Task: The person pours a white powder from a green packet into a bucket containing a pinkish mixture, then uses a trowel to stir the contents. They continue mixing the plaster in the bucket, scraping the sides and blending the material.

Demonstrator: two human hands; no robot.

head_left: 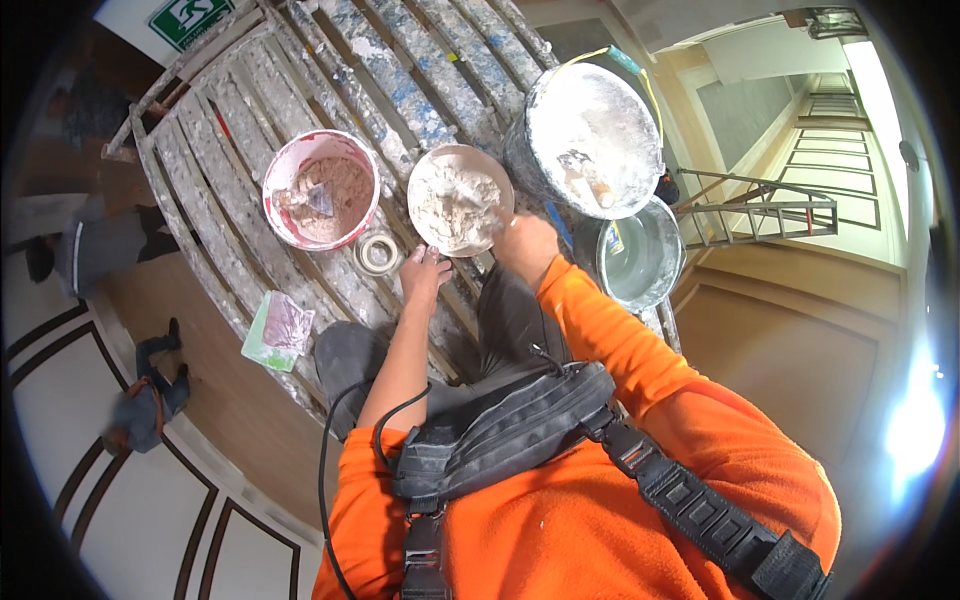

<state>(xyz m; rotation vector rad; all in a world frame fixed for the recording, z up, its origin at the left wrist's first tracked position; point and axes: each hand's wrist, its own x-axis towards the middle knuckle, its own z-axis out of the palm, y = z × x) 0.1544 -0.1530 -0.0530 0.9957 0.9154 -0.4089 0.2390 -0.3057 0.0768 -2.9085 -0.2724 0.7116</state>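
A pale bowl [413,197] holds lumpy, off-white plaster-like powder [455,200] and stands on the slatted, paint-spattered platform. The fingers of my left hand [424,272] are closed at its near rim, steadying the bowl. At the right rim my right hand [526,243] is curled into a fist. Whatever it grips is hidden by the fingers and blurred. Left of the bowl stands a pink-rimmed bucket [285,235] of pinkish powder, with a scraper [318,198] lying in it. A roll of tape [377,254] sits between the bucket and my left hand.
Right of the bowl stand a large bucket [520,150] of white powder and a dark bucket [640,260] of cloudy liquid. A green-and-pink flat piece [280,330] lies at the platform's left edge. A ladder [760,205] is at right; people are at far left.
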